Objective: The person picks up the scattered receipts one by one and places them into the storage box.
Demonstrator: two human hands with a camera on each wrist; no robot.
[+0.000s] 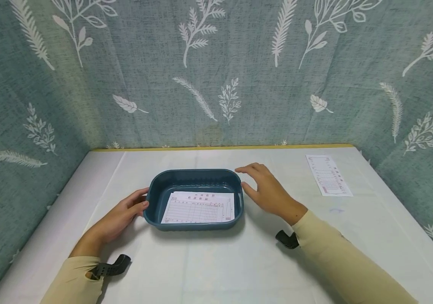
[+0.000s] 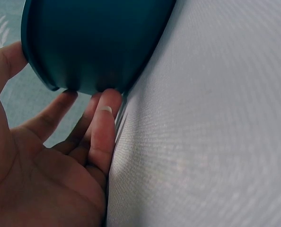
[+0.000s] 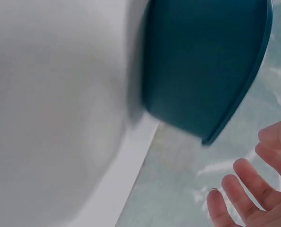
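Observation:
A dark blue plastic basin (image 1: pixel 193 226) stands on the white table, and printed paper forms (image 1: pixel 199 207) lie inside it. At its left end is my left hand (image 1: pixel 120 215). In the left wrist view, the fingertips (image 2: pixel 113 100) touch the basin's outer wall (image 2: pixel 98 42), with the thumb by the rim and none of the fingers curled round it. My right hand (image 1: pixel 267 190) is held at the right end, fingers spread and loosely bent. The right wrist view shows a gap between those fingers (image 3: pixel 247 189) and the basin wall (image 3: pixel 202 61).
A single printed slip (image 1: pixel 328 175) lies on the table at the back right. Behind and at both sides of the table (image 1: pixel 209 266) hangs a grey-green leaf-patterned cloth (image 1: pixel 155 80). Each wrist carries a black strap mount (image 1: pixel 114 267).

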